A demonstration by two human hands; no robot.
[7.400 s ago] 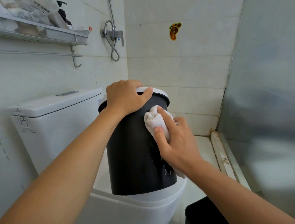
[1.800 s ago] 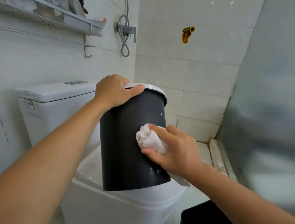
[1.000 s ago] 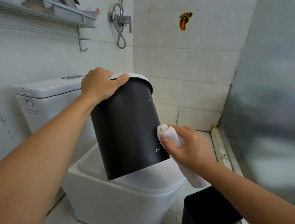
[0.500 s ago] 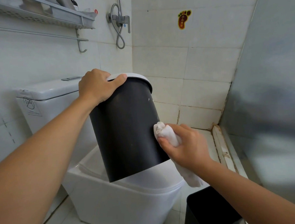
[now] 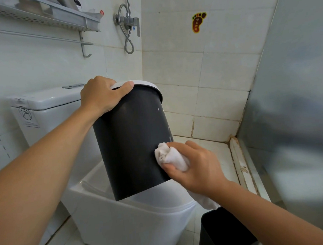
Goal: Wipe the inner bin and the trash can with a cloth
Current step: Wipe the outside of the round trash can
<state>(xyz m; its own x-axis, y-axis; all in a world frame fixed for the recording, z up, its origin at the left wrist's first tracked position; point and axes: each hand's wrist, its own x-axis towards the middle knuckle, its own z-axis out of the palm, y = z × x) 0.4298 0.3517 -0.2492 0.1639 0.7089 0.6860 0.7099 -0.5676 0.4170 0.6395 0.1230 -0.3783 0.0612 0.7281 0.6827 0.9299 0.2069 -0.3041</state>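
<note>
A dark grey round bin (image 5: 132, 140) with a white top rim is tilted to the right above the closed toilet lid. My left hand (image 5: 102, 96) grips its rim at the upper left, thumb over the white ring. My right hand (image 5: 194, 165) holds a bunched white cloth (image 5: 169, 157) pressed against the bin's lower right side; a tail of the cloth hangs below my wrist. A second black bin (image 5: 222, 230) stands on the floor at the lower right, partly behind my right forearm.
The white toilet (image 5: 131, 221) with its cistern (image 5: 45, 109) fills the lower left. A metal shelf (image 5: 47, 18) and a shower valve with hose (image 5: 127, 23) hang on the tiled wall. A frosted glass panel (image 5: 289, 105) closes the right side.
My right hand has slid the cloth down and leftward across the bin's lower side. The left hand keeps its grip on the tilted bin's rim.
</note>
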